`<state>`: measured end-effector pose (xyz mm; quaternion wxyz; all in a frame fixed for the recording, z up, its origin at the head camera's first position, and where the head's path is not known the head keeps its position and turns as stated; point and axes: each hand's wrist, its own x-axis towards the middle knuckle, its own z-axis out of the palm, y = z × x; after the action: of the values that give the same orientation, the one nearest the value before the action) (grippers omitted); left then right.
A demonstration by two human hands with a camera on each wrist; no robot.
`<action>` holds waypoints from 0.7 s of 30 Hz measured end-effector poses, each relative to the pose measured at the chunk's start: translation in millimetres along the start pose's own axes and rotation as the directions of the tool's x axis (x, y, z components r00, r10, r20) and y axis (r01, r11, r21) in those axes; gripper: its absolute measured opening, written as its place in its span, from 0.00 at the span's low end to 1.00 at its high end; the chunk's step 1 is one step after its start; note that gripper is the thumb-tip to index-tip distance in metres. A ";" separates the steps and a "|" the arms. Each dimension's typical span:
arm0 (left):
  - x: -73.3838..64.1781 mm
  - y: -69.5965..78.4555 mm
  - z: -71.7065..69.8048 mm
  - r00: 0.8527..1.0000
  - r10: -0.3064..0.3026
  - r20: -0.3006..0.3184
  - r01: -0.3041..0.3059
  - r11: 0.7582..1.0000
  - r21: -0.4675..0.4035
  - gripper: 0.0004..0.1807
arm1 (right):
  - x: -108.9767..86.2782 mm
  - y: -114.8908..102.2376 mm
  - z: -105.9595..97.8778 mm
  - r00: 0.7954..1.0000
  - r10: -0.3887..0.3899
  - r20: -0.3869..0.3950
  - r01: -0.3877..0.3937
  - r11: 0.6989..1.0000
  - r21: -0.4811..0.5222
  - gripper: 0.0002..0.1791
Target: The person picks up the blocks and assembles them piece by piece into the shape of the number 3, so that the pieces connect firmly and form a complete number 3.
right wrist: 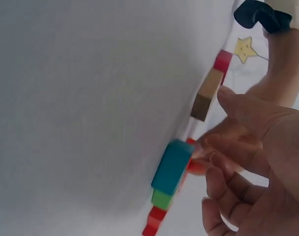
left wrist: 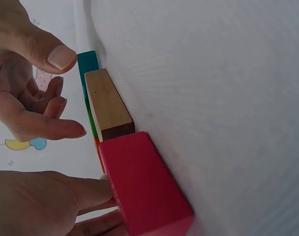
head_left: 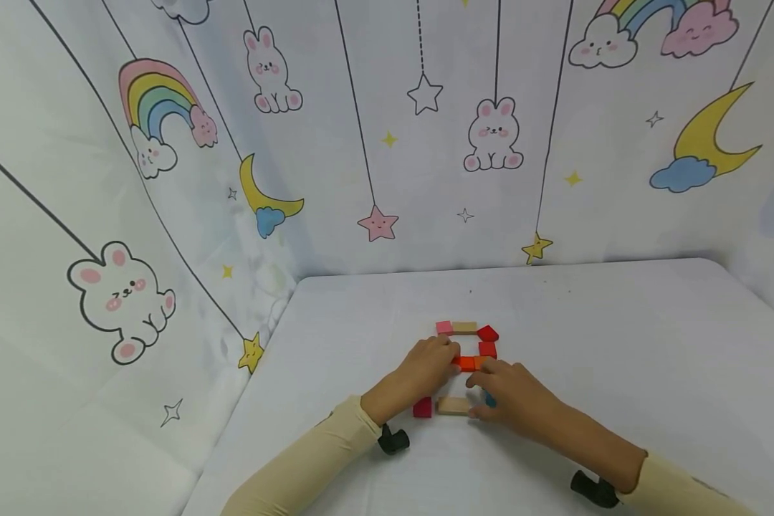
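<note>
Small coloured blocks lie in a ring on the white table (head_left: 619,337). At the far side are a pink block (head_left: 444,327), a wooden block (head_left: 464,327) and two red blocks (head_left: 487,341). My left hand (head_left: 428,369) and right hand (head_left: 506,393) meet at an orange block (head_left: 467,363) in the middle, and fingertips of both touch it. The right thumb (left wrist: 56,54) hangs near a blue block (right wrist: 171,166). At the near side, a crimson block (left wrist: 144,187) lies next to a second wooden block (left wrist: 107,104). A green block (right wrist: 162,199) sits beside the blue one.
A cloth backdrop (head_left: 374,143) printed with rabbits, rainbows and stars hangs behind the table and along its left side. The table's far edge (head_left: 490,269) meets the cloth. Both sleeves (head_left: 309,466) lie over the near part of the table.
</note>
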<state>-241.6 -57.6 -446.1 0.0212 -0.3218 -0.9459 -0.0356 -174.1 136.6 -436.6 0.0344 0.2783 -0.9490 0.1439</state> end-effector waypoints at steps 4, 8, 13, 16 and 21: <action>0.5 0.1 -0.5 1.000 -0.005 0.009 0.005 1.000 -0.002 0.09 | 3.7 -5.8 7.5 0.999 -0.037 -0.008 0.037 0.999 -0.015 0.21; 1.4 0.5 -0.1 1.000 -0.011 0.011 0.011 1.000 -0.002 0.09 | 5.0 -8.1 11.6 0.998 -0.056 -0.026 0.055 0.998 -0.044 0.20; 0.6 1.2 -0.8 1.000 -0.008 0.010 0.008 1.000 0.002 0.09 | 4.2 -8.4 13.3 0.998 -0.061 -0.025 0.059 0.996 -0.068 0.18; 0.6 1.3 -1.1 1.000 -0.007 0.007 0.007 1.000 0.006 0.09 | 3.3 -8.2 11.5 0.999 -0.046 -0.015 0.045 0.996 -0.078 0.17; 1.7 0.6 0.3 1.000 -0.013 0.009 0.013 1.000 0.012 0.09 | 2.1 -5.1 9.3 1.000 -0.025 0.006 0.025 0.997 -0.066 0.16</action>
<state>-242.6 -56.0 -446.3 0.0187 -0.3158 -0.9482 -0.0289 -173.0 128.7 -443.9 0.0431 0.2892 -0.9498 0.1113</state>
